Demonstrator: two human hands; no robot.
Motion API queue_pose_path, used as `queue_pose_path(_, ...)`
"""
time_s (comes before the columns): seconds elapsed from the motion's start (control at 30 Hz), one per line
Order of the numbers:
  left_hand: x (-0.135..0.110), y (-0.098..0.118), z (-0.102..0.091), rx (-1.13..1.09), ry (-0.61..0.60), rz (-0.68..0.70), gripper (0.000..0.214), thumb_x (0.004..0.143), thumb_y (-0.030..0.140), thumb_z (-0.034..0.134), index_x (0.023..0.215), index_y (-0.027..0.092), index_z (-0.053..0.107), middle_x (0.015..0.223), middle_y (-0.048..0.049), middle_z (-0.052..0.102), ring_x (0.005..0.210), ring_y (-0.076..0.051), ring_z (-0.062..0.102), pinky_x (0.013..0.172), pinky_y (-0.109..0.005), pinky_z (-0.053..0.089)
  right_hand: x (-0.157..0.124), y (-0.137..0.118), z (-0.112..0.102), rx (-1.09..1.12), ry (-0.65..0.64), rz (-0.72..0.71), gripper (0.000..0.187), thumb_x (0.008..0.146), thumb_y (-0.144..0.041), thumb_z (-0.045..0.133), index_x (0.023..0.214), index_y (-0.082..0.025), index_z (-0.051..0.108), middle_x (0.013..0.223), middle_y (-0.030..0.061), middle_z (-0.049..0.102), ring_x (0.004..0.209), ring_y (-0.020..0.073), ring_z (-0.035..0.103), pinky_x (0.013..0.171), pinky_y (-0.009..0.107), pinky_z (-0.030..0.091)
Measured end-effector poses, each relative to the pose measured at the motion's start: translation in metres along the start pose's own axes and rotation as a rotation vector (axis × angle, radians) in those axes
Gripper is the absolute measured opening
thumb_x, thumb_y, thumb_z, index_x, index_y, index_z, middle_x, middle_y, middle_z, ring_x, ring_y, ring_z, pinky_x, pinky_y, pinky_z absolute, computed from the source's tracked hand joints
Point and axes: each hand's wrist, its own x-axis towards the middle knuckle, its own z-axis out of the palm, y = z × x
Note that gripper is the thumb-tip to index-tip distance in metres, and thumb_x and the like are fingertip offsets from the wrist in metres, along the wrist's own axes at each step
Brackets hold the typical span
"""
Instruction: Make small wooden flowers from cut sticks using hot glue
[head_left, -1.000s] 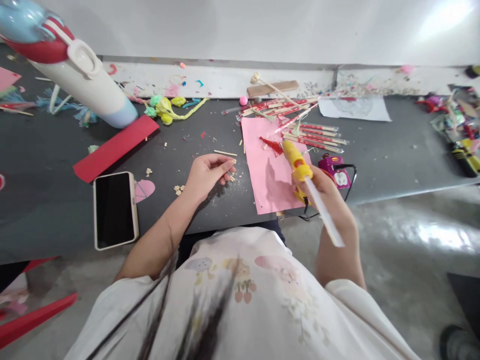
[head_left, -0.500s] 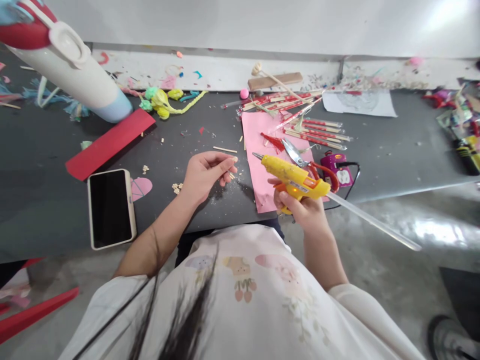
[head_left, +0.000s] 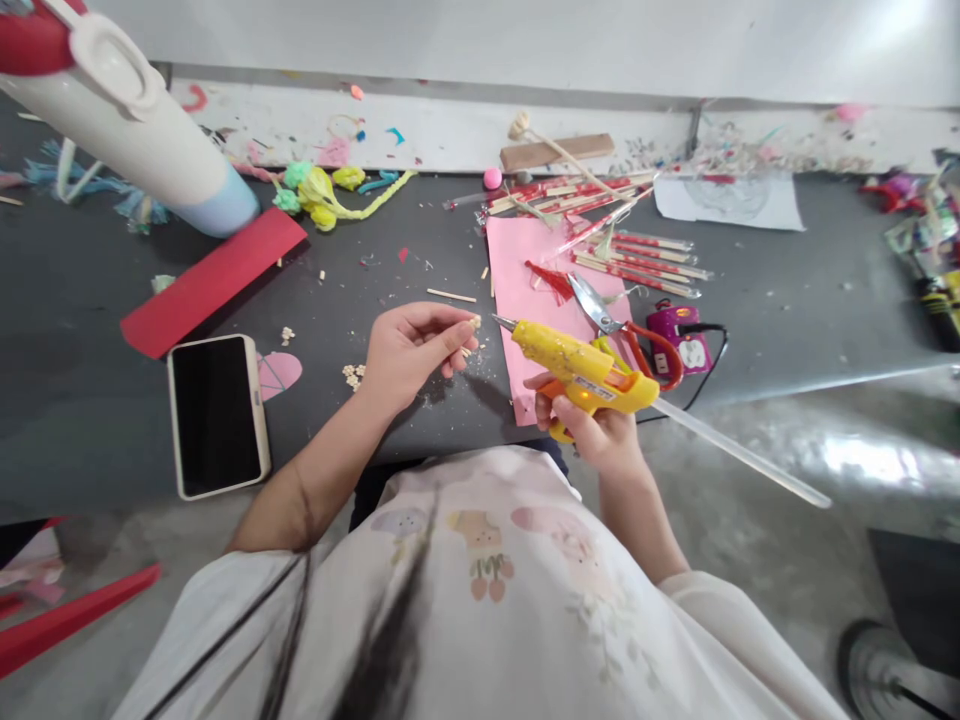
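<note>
My left hand (head_left: 416,355) is closed, with a small pale wooden piece (head_left: 475,322) pinched between thumb and forefinger; its exact kind is too small to tell. A short bit of stick shows beneath those fingers. My right hand (head_left: 592,425) is wrapped round the handle of a yellow hot glue gun (head_left: 581,362), whose small light glows orange. A long clear glue stick (head_left: 742,450) juts from its back. The metal nozzle points left, a little apart from the pinched piece. Small clusters of pale wooden bits (head_left: 353,376) lie beside my left wrist.
Pink paper (head_left: 517,270) lies under red-handled scissors (head_left: 600,305). A purple power adapter (head_left: 679,340) with a black cord sits right of it. Red-and-cream sticks (head_left: 637,270) lie behind. At left are a phone (head_left: 217,415), a red strip (head_left: 214,285) and a tall bottle (head_left: 161,140).
My right hand has brought the glue gun leftward, so its nozzle is closer to the piece in my left hand. The left hand keeps its pinch. The view has shifted slightly.
</note>
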Motion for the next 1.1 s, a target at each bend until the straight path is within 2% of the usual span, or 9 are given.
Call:
queue_pose_path(0.13,0.0,0.002,0.001,-0.044,-0.015,-0.017,0.02,0.069,0.03,0.082,0.079,0.015,0.075,0.06,-0.001,0.069,0.042,-0.006,0.057,0.037,-0.015,0.041,-0.001,0.002,0.002,0.037,0.033,0.018,0.022,0.09,-0.041,0.058,0.093,-0.02,0.066,0.063,0.0001,0.06,0.054,0.0128,0.057,0.049,0.028,0.047)
queue_pose_path(0.33,0.002,0.005,0.001,-0.109,-0.035,-0.108,0.025,0.064,0.032,0.085,0.077,0.014,0.074,0.058,-0.0003,0.068,0.04,-0.005,0.055,0.035,-0.014,0.039,-0.001,0.003,0.004,0.095,0.014,0.04,0.021,0.087,-0.041,0.062,0.084,-0.021,0.066,0.067,0.001,0.062,0.052,0.0116,0.057,0.045,0.026,0.046)
queue_pose_path(0.47,0.002,0.007,0.0,-0.137,-0.06,-0.159,0.026,0.063,0.033,0.086,0.078,0.014,0.074,0.058,0.0001,0.068,0.04,-0.005,0.054,0.034,-0.014,0.037,-0.001,0.003,0.006,0.132,-0.018,0.083,0.025,0.085,-0.044,0.063,0.087,-0.02,0.067,0.063,0.0003,0.059,0.051,0.0119,0.056,0.044,0.026,0.045)
queue_pose_path(0.63,0.002,0.006,0.0,-0.111,-0.059,-0.162,0.031,0.061,0.037,0.086,0.078,0.014,0.074,0.059,-0.0005,0.068,0.04,-0.005,0.054,0.035,-0.014,0.037,-0.001,0.004,0.007,0.114,-0.006,0.109,0.029,0.085,-0.048,0.062,0.089,-0.019,0.066,0.061,-0.0003,0.058,0.05,0.0124,0.055,0.045,0.027,0.045)
queue_pose_path(0.77,0.002,0.005,0.001,-0.089,-0.041,-0.109,0.029,0.063,0.037,0.085,0.078,0.015,0.074,0.058,-0.0004,0.068,0.039,-0.005,0.053,0.035,-0.015,0.037,-0.001,0.003,0.008,0.161,-0.004,0.12,0.028,0.084,-0.047,0.064,0.091,-0.02,0.066,0.061,-0.0012,0.057,0.05,0.012,0.054,0.045,0.027,0.045)
queue_pose_path(0.93,0.001,0.004,0.002,-0.052,-0.037,-0.098,0.024,0.064,0.033,0.084,0.077,0.015,0.075,0.058,-0.0003,0.068,0.038,-0.005,0.053,0.034,-0.015,0.037,0.005,-0.002,0.015,0.268,0.086,0.091,0.022,0.083,-0.04,0.066,0.093,-0.021,0.065,0.055,-0.005,0.051,0.045,0.01,0.048,0.044,0.027,0.044)
queue_pose_path(1.1,-0.001,0.002,0.004,-0.021,-0.051,-0.18,0.028,0.062,0.035,0.085,0.077,0.013,0.075,0.057,-0.0014,0.069,0.036,-0.005,0.05,0.033,-0.016,0.036,0.02,-0.007,0.021,0.135,0.272,0.107,0.023,0.075,-0.032,0.072,0.094,-0.022,0.064,0.056,-0.0073,0.048,0.047,0.0096,0.048,0.048,0.027,0.044)
